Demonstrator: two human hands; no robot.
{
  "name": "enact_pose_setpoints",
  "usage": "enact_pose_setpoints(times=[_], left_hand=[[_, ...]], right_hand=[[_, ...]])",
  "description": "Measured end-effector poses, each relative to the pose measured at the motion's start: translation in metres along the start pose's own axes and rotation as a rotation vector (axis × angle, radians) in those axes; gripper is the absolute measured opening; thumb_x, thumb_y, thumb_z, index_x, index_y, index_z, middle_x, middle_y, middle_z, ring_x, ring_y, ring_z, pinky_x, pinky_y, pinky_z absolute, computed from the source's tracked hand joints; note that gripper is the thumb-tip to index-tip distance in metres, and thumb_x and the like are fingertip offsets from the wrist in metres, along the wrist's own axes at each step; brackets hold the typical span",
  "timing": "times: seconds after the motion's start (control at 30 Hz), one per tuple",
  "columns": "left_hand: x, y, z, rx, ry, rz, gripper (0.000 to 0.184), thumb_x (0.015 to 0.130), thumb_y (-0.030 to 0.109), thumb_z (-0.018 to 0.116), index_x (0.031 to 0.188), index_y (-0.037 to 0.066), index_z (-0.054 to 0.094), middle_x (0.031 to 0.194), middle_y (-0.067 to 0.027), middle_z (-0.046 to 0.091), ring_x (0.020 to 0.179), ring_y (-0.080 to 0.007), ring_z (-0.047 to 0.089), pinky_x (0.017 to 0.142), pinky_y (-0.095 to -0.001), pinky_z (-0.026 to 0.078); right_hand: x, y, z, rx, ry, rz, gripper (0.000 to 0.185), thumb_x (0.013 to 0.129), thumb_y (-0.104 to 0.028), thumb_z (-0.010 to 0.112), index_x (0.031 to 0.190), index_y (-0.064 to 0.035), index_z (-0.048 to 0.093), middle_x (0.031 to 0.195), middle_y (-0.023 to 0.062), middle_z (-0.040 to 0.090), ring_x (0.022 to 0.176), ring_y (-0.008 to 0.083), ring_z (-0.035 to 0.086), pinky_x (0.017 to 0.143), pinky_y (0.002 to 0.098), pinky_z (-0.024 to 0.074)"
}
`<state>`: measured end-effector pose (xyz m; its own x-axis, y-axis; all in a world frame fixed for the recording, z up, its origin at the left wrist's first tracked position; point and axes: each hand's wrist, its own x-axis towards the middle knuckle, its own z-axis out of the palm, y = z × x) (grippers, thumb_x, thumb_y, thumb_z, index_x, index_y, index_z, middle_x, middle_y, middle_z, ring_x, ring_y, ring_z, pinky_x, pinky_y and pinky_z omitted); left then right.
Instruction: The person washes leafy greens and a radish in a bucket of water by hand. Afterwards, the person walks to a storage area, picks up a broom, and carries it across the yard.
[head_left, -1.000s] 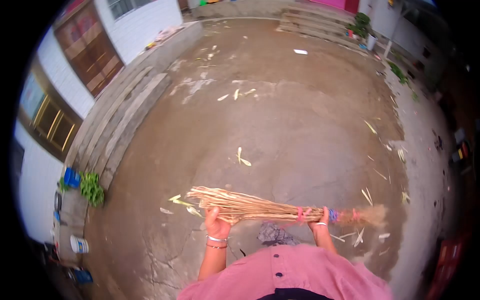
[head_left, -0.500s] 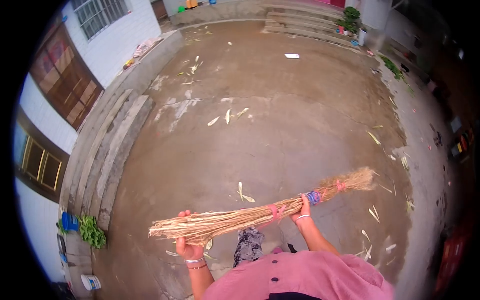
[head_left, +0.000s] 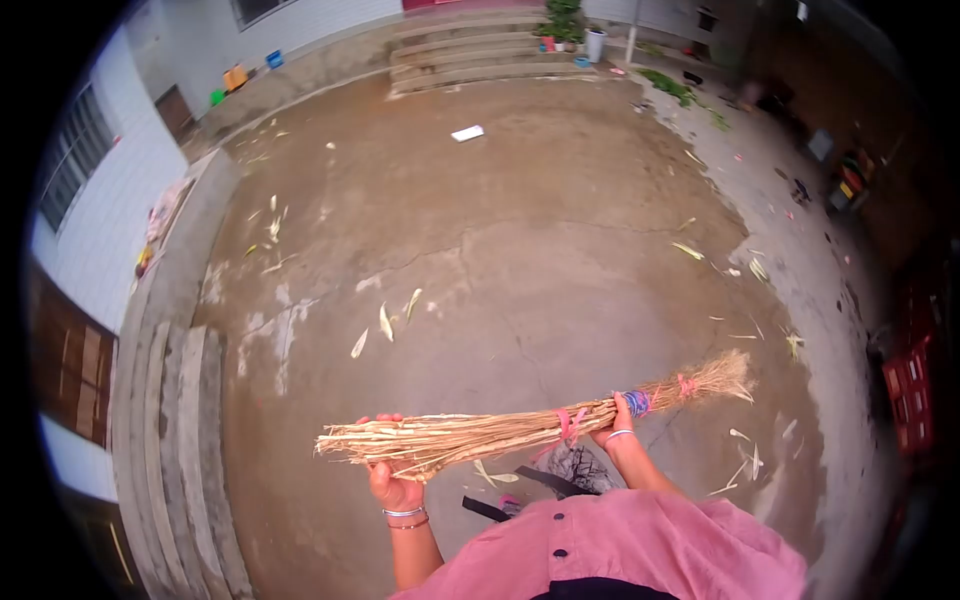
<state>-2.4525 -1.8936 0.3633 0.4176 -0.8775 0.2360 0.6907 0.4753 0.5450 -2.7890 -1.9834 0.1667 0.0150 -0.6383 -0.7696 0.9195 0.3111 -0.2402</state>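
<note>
A long bundle of dry stalks (head_left: 480,434) lies almost level across the front of my body, tied with pink and blue bands toward its frayed right end. My left hand (head_left: 395,480) holds the wide left end from below, its thumb in front and fingertips showing behind the stalks. Near the blue band, my right hand (head_left: 616,420) is wrapped round the narrower part. Both wrists wear bracelets. The stalks hide part of each hand.
Pale leaves (head_left: 386,322) lie scattered on the damp concrete ground (head_left: 560,290). Concrete steps (head_left: 185,450) run along the left, and more steps (head_left: 480,50) rise at the back. A white flat piece (head_left: 467,133) lies far ahead. Red crates (head_left: 910,390) stand at the right.
The view has turned to the right over the yard. The bundle first swung left and tilted, then came back nearly level, still held in both hands.
</note>
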Motion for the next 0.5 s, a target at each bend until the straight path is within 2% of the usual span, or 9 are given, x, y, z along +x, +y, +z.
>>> enact_pose_setpoints(times=[0.1,0.2,0.27,0.37,0.5], left_hand=[[0.063,-0.038,-0.01,-0.002,-0.004,-0.045,0.062,0.072,0.021,0.063,0.126,0.007,0.036,0.117,-0.0099,0.047,0.113,-0.0248,0.044,0.098,-0.0455,0.037],[0.103,-0.077,0.005,-0.002,-0.009,-0.107,0.061,0.072,0.02,0.063,0.126,0.006,0.037,0.118,-0.0105,0.047,0.114,-0.0254,0.043,0.097,-0.0454,0.039],[0.15,-0.102,0.018,0.033,0.063,-0.151,0.062,0.067,0.018,0.067,0.12,0.003,0.04,0.114,-0.0127,0.047,0.11,-0.0265,0.046,0.093,-0.0442,0.042],[0.21,-0.123,0.041,0.092,0.128,-0.123,0.063,0.066,0.018,0.068,0.12,0.002,0.04,0.115,-0.0136,0.047,0.11,-0.0272,0.046,0.094,-0.0445,0.041],[0.295,-0.132,0.039,0.15,0.113,-0.054,0.063,0.064,0.016,0.068,0.12,0.007,0.041,0.117,-0.0122,0.047,0.113,-0.0287,0.044,0.096,-0.0446,0.038]], right_hand=[[0.041,-0.013,0.033,0.076,0.039,-0.015,0.04,0.08,-0.04,0.057,0.102,-0.007,0.05,0.106,0.0127,0.055,0.097,0.0304,0.052,0.089,0.0471,0.0416],[0.076,-0.042,0.061,0.14,0.082,-0.013,0.043,0.08,-0.04,0.056,0.107,-0.0075,0.048,0.109,0.0128,0.053,0.1,0.0309,0.051,0.089,0.0484,0.0409],[0.113,-0.056,0.098,0.136,0.054,0.009,0.044,0.08,-0.041,0.055,0.108,-0.008,0.048,0.11,0.0125,0.053,0.1,0.031,0.05,0.09,0.0488,0.0406],[0.167,-0.072,0.146,0.158,0.098,0.066,0.045,0.079,-0.044,0.055,0.107,-0.0093,0.049,0.11,0.0119,0.053,0.101,0.0312,0.05,0.091,0.0497,0.0394],[0.224,-0.076,0.251,0.019,0.008,0.117,0.046,0.077,-0.045,0.057,0.106,-0.0095,0.05,0.109,0.0116,0.053,0.1,0.0308,0.05,0.092,0.0499,0.0382]])
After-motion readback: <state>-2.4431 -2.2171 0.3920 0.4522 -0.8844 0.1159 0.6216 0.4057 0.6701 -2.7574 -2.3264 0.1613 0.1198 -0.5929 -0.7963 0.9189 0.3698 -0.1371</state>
